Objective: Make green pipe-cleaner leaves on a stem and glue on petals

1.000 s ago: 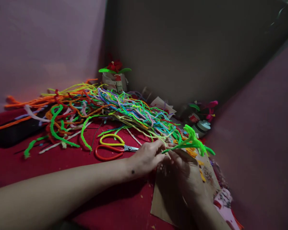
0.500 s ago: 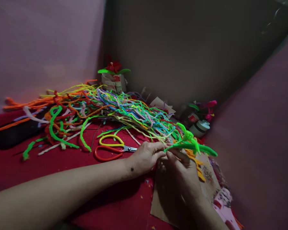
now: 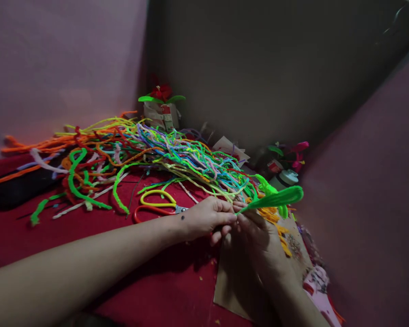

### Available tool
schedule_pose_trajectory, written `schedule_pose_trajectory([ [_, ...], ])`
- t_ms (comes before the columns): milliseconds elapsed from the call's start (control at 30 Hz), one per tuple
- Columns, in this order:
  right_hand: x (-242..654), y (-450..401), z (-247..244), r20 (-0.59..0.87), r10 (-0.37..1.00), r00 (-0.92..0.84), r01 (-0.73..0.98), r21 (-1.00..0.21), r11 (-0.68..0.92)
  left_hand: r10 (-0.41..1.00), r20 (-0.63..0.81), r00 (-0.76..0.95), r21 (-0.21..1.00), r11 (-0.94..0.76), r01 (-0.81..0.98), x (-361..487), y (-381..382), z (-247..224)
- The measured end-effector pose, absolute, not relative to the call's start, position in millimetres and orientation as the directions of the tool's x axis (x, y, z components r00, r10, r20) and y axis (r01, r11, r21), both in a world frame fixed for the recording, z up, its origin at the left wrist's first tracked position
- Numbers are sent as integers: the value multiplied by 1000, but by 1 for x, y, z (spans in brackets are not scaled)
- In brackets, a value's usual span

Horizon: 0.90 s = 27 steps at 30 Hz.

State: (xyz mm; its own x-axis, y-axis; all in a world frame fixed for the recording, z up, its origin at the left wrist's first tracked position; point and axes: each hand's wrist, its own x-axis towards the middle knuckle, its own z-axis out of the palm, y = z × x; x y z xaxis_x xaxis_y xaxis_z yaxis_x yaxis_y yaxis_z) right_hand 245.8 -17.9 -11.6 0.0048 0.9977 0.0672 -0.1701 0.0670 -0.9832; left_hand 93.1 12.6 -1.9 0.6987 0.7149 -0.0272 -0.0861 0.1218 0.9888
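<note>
A red cloth [image 3: 177,290] covers the table, and across its far side sprawls a big pile of pipe cleaners [image 3: 150,152] in orange, green, blue and yellow. A sheet of cardboard [image 3: 235,290] lies near the front right, under the hands. Scissors [image 3: 155,205] with yellow and red handles lie just in front of the pile, beside the left wrist. The left hand [image 3: 207,218] and right hand [image 3: 261,247] meet above the cardboard, fingertips pinched together on the stem end of a green pipe cleaner piece [image 3: 274,197], which sticks out to the right, its looped tip raised off the table. A small paper pot with a red flower [image 3: 162,106] stands behind the pile.
</note>
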Motion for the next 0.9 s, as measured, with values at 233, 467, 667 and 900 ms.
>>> schedule_pose_trajectory([
  [233,244,-19,-13,108,994,29,-153,-982,111,812,393,432,762,-550,342,96,-1,-8],
  [467,239,-22,-5,32,999,18,-145,-989,34,850,135,509,975,-205,84,95,7,-5],
  [667,242,-21,1,115,993,-35,-20,-993,115,746,-16,666,981,140,-133,92,14,3],
  [900,249,-13,-3,208,978,-26,63,-976,210,635,-24,772,923,310,-226,84,20,-4],
])
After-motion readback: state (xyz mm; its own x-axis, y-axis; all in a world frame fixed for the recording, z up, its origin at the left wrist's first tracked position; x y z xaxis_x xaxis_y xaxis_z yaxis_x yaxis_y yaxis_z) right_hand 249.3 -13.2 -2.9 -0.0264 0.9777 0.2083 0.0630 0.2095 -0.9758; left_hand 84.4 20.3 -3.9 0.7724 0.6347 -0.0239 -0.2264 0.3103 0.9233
